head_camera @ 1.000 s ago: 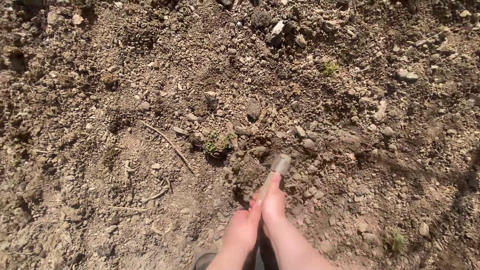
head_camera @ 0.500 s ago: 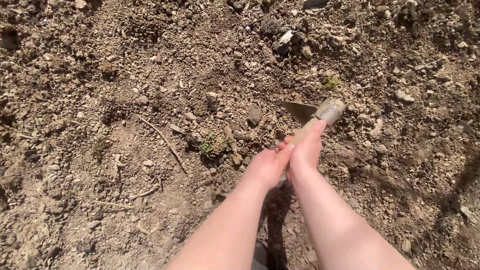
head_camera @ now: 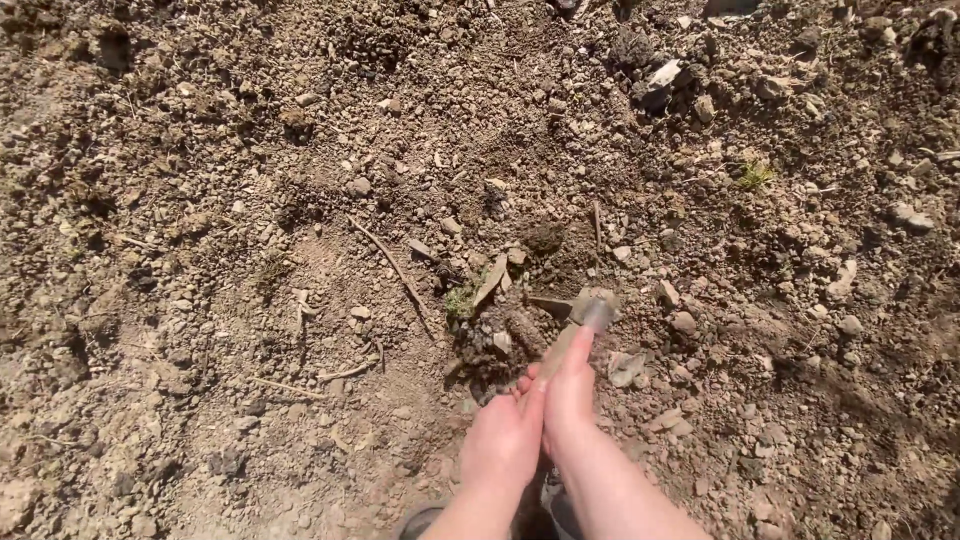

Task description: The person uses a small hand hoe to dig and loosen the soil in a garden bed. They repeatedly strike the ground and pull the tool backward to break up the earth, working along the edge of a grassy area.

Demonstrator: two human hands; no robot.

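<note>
Both hands are wrapped tight around one tool here, a small digging hoe with a pale wooden handle and a dull grey metal head (head_camera: pixel 585 318). The left hand (head_camera: pixel 503 440) sits just behind and touching the right hand (head_camera: pixel 568 392), so they're stacked together on the handle, right forefinger stretched out along it toward the head. The head is down against the dry brown crumbly soil (head_camera: pixel 200 300), right at the edge of a darker, freshly broken patch of clods (head_camera: pixel 500 335).

Going by how things lie, I'd say the digging is barely started. Only that one small spot by the blade looks turned over and darker; everything around it looks pale, crusted and full of little stones. A small green weed tuft (head_camera: pixel 462 298) stands just left of the blade, rooted as far as I can tell, and another small yellow-green sprout (head_camera: pixel 755 176) sits well apart toward the upper right, untouched. A thin dry brown twig (head_camera: pixel 395 265) lies across the ground to the left of the weed.

No packages, labels or signs anywhere in view, just dirt, pebbles and a whitish flat stone chip (head_camera: pixel 664 73) up top.
</note>
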